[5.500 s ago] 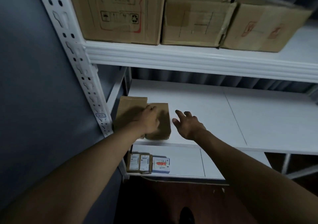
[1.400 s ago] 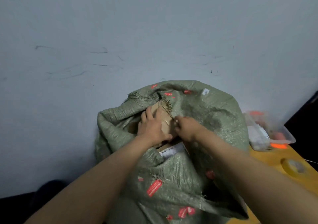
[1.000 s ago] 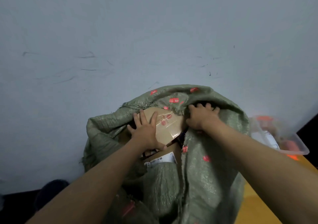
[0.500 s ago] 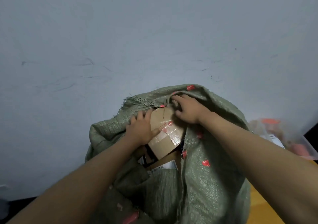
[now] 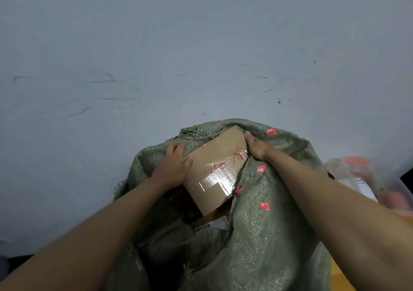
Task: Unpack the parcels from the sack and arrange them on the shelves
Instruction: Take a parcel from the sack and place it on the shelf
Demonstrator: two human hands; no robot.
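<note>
Both hands, left hand [image 5: 173, 165] and right hand [image 5: 254, 145], clasp a cardboard box [image 5: 218, 168] halfway out of the green sack [image 5: 268, 223]; another parcel [image 5: 210, 222] waits beneath, shelving undone.

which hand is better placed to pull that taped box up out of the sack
Probably the left hand: its grip wraps the cardboard box's left edge, thumb on the top face. The right hand is at the far right corner against the green sack rim, likely holding fabric back.
</note>
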